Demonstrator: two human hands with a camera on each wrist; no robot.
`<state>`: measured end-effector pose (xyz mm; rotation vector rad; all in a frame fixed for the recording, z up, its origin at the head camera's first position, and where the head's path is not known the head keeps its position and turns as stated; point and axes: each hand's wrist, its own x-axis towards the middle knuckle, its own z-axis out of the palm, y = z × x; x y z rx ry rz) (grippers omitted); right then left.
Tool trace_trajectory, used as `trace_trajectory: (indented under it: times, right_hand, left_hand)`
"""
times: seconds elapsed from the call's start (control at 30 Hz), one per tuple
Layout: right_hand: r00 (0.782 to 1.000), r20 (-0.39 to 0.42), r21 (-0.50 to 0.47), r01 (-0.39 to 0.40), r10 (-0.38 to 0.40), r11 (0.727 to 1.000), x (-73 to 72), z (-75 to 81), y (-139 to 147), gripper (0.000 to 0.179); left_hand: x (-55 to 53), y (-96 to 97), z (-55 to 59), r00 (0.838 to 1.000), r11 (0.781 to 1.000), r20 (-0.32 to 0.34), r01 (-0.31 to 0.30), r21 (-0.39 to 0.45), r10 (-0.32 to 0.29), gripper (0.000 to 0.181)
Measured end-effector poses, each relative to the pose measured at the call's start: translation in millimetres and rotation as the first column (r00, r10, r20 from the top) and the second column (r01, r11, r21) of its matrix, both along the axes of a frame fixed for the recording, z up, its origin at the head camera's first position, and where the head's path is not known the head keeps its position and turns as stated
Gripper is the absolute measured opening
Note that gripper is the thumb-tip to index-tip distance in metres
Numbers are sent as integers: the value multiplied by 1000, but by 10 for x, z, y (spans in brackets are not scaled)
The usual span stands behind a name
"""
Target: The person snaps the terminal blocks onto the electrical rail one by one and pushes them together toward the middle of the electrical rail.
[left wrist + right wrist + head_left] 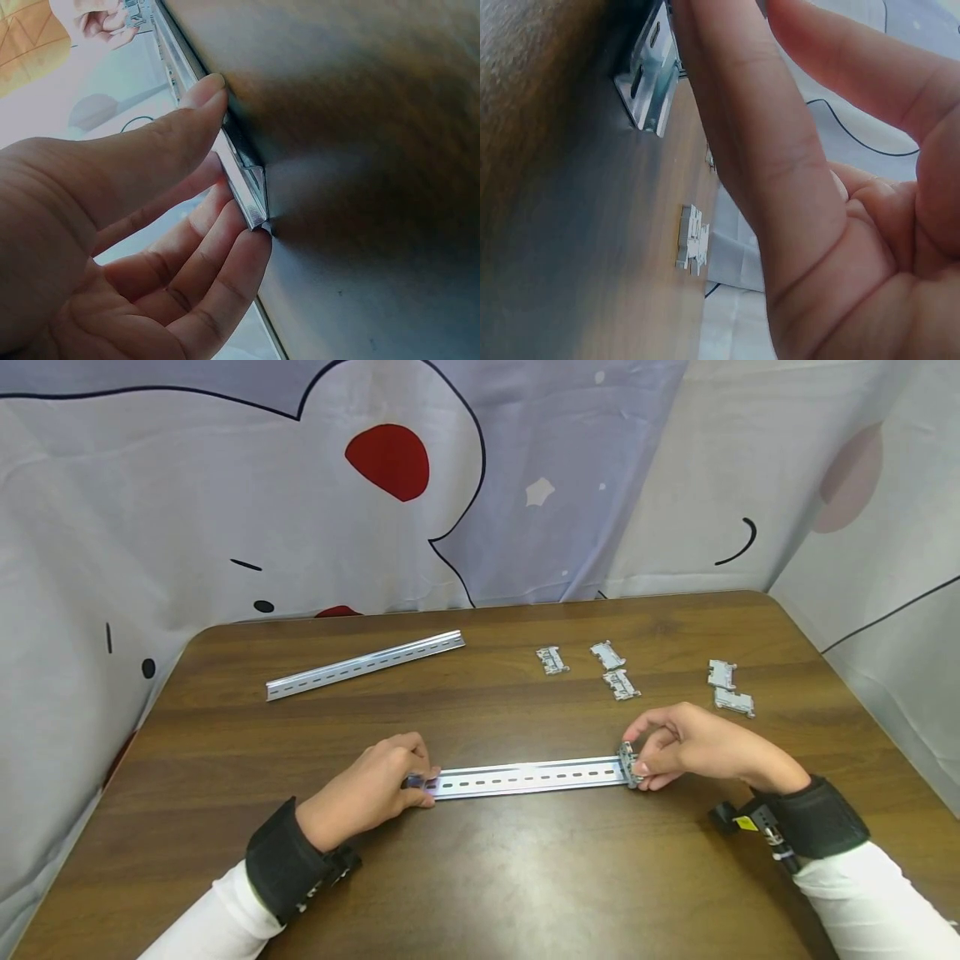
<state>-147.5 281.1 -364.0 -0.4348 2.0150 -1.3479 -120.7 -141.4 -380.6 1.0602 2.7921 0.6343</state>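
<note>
White sleeves [217,917] reach over a wooden bench [487,877], where the left hand [363,793] has its fingers clamped on the left end of a slotted metal rail [525,779]. The rail spans the gap between the hands; at its right end, the right hand [701,747] pinches a small gray block [627,766] set crosswise. Whether the block has clipped on cannot be told. Fitting it appears to be the step in hand, and the next move likely calls for a firm press, rail held steady. Beyond lie a second rail [367,666] and five loose blocks [552,661].
</note>
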Motion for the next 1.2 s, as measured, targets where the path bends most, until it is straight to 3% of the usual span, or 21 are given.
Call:
trace_trajectory:
  times: [0.77, 1.2]
  right_hand:
    - [998, 52, -64, 21, -17, 998, 11, -101, -166, 42]
    - [999, 26, -55, 36, -34, 998, 54, -133, -300, 43]
  left_hand:
    - [5, 3, -6, 1000, 1000, -9, -4, -4, 4, 30]
    - [4, -2, -18, 1000, 1000, -13, -4, -10, 4, 28]
